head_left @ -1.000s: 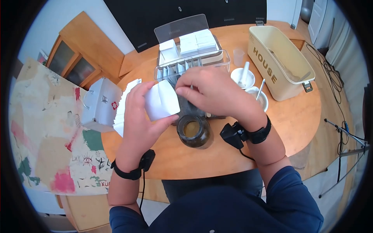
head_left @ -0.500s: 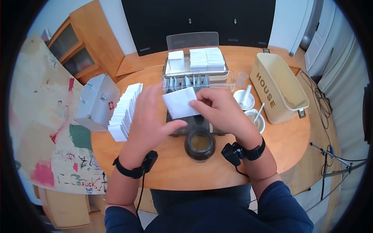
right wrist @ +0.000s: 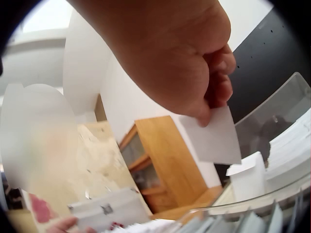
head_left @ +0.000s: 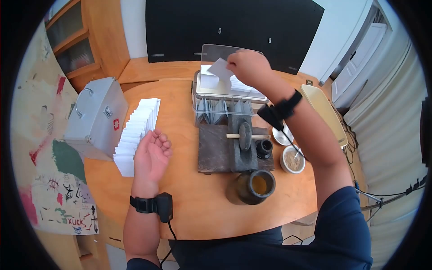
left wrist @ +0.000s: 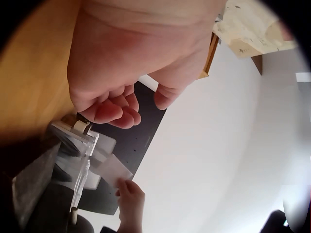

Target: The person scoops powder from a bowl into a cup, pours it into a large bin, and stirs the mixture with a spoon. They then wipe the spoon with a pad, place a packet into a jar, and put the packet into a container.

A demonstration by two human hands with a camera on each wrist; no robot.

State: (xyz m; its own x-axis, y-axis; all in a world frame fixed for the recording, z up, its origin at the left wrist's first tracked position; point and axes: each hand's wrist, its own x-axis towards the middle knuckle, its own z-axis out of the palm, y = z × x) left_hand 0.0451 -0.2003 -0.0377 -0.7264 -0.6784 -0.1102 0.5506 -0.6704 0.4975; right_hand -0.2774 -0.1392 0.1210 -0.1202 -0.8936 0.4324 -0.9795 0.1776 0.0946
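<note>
My right hand (head_left: 251, 67) pinches a white paper packet (head_left: 219, 69) by one edge, above the clear bin (head_left: 196, 92) of white packets at the back of the table. In the right wrist view the packet (right wrist: 216, 138) hangs from the thumb and fingertips, near a white packet (right wrist: 247, 178) standing in the bin. My left hand (head_left: 153, 155) is palm up with loosely curled fingers and holds nothing, beside a long row of white packets (head_left: 133, 130). The left wrist view also has the left hand (left wrist: 131, 63) with nothing in its fingers.
A dark jar (head_left: 255, 187) stands near the front edge, before a dark board (head_left: 215, 148) bearing a stone grinder (head_left: 244, 153) and small black pot (head_left: 264, 148). White bowls (head_left: 292, 160) and a cream bin (head_left: 325, 112) are at right, a silver case (head_left: 102, 114) at left.
My right hand has carried the white packet forward and up, over the bin at the back. My left hand has let go of the packet, moved back to the left and turned palm up.
</note>
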